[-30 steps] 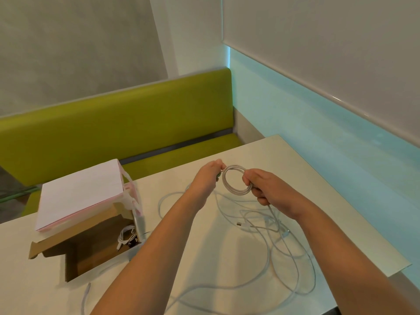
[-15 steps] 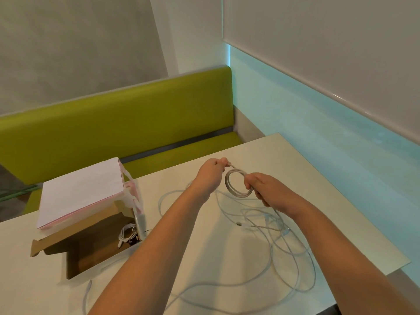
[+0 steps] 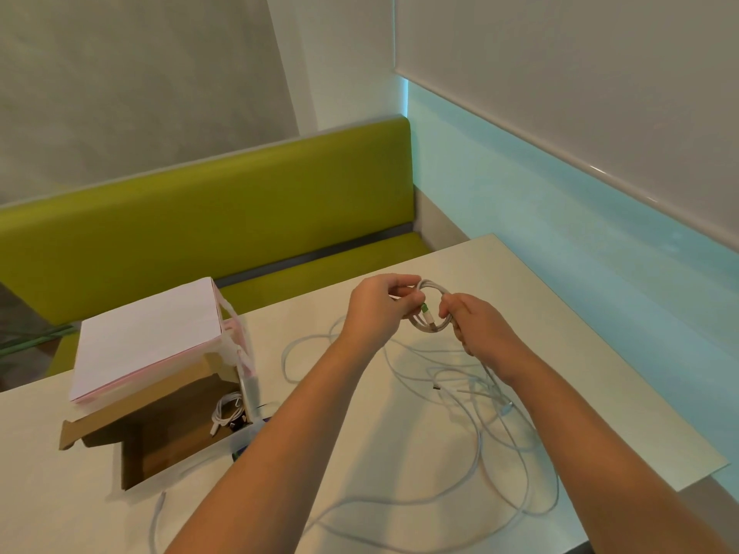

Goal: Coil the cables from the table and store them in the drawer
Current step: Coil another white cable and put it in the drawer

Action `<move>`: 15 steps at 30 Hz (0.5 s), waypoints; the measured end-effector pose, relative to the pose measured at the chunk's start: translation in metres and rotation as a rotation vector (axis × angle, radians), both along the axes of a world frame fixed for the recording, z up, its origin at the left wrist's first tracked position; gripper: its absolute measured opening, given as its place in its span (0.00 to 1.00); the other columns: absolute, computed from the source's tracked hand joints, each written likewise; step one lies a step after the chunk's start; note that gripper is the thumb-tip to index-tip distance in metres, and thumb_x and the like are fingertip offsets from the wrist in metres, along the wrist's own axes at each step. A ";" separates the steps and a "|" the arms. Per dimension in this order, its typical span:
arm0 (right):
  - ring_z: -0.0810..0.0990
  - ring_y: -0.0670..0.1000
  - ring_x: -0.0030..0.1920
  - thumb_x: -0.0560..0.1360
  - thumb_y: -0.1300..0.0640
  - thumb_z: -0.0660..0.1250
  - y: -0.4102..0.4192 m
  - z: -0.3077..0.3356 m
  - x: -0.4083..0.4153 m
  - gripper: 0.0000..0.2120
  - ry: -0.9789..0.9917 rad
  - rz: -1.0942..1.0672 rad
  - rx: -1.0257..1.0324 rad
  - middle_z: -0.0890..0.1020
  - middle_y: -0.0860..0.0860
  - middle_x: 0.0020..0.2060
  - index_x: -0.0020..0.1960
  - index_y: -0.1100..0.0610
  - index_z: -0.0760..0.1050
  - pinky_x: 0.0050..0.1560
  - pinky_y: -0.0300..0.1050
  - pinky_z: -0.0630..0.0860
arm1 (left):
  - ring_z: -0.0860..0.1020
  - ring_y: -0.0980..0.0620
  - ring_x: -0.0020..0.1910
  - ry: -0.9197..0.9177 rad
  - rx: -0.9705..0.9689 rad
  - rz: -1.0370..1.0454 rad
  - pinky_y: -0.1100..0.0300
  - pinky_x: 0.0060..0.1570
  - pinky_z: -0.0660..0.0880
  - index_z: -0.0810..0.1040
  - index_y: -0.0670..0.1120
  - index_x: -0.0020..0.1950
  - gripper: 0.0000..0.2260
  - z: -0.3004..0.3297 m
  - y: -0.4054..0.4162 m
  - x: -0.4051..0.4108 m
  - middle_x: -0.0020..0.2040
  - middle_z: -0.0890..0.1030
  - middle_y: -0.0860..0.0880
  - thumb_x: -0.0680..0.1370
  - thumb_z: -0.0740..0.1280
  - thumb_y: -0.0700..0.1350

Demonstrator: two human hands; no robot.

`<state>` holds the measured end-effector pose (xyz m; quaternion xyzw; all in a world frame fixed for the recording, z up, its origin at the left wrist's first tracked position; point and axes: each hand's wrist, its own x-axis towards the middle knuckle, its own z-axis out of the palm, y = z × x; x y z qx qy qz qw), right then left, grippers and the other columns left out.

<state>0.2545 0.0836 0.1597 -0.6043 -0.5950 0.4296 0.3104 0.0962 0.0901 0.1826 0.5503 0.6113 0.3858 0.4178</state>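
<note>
While both my left hand (image 3: 378, 309) and right hand (image 3: 476, 325) pinch one finished coil (image 3: 430, 309), one coil (image 3: 228, 411) lies in the drawer (image 3: 160, 445), and loose cables (image 3: 480, 433) sprawl near the table's (image 3: 600, 373) right edge.

The pale worktop (image 3: 400, 453) carries loose white cables (image 3: 480, 413) spread over its right half. An open cardboard box (image 3: 168, 445) stands on its left side, well apart.

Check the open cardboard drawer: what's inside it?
Inside the cardboard drawer, one coiled white cable lies at its right end, with small dark items beside it. The white cover hides the back part; the left forearm covers the near corner.
</note>
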 end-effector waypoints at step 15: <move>0.60 0.45 0.26 0.83 0.51 0.54 -0.006 0.009 0.002 0.16 0.252 0.084 -0.058 0.65 0.48 0.28 0.42 0.56 0.72 0.27 0.39 0.59 | 0.79 0.57 0.49 0.002 0.042 -0.031 0.65 0.48 0.76 0.77 0.50 0.61 0.12 -0.015 0.000 0.001 0.54 0.81 0.54 0.78 0.71 0.46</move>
